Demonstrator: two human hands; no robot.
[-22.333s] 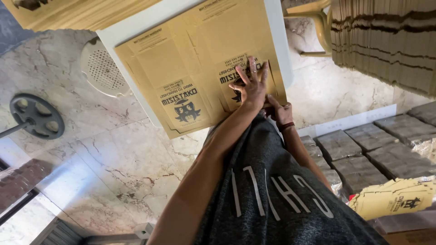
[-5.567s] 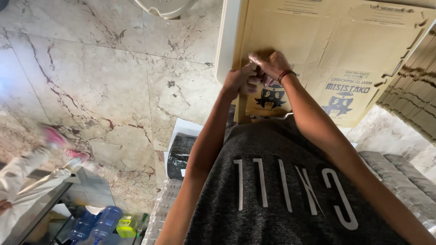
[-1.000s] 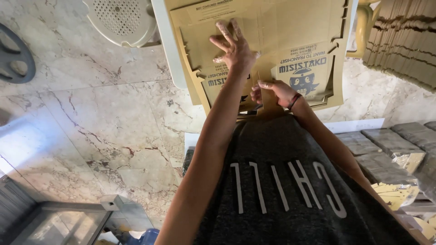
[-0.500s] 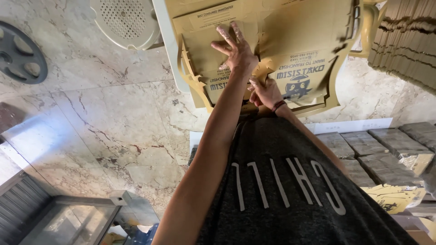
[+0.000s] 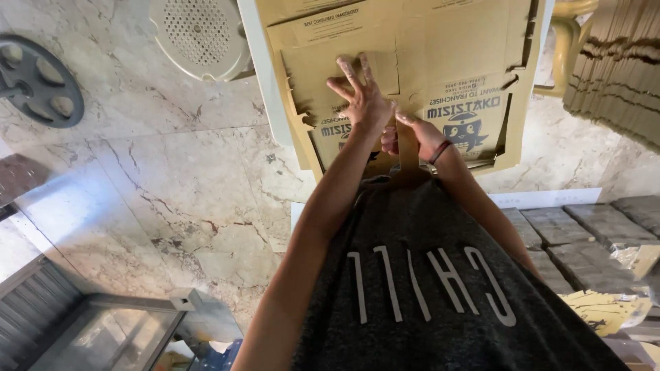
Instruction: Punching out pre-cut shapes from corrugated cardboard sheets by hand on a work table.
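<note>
Far left: dark metal wheel (image 5: 39, 81) on the marble floor (image 5: 158, 185), then a cream perforated plastic seat (image 5: 199, 36), both well apart from the work.

Center: flat brown cardboard box blank (image 5: 405, 41) lies on a white table (image 5: 261, 75), die-cut flaps along its edges, printed panels facing up. Left hand (image 5: 361, 103) is fingers spread, palm pressed flat on the blank's left panel. Right hand (image 5: 411, 132) sits just beside it, wrist w/ dark band; fingers curled on a narrow cardboard flap (image 5: 408, 148) standing up near the body. Looks like a pinch, but the tips are partly hidden, can't tell exact grip.

Right: stack of more flat cardboard (image 5: 619, 75) at the edge, grey wrapped bundles (image 5: 584, 240) lower right.

Risks, my read: flap folds off its crease or tears at the die-cut notch if pulled skewed. Blank could slide on the smooth table if the left palm eases off. Thin cardboard edge vs. bare fingers = paper cut.
</note>
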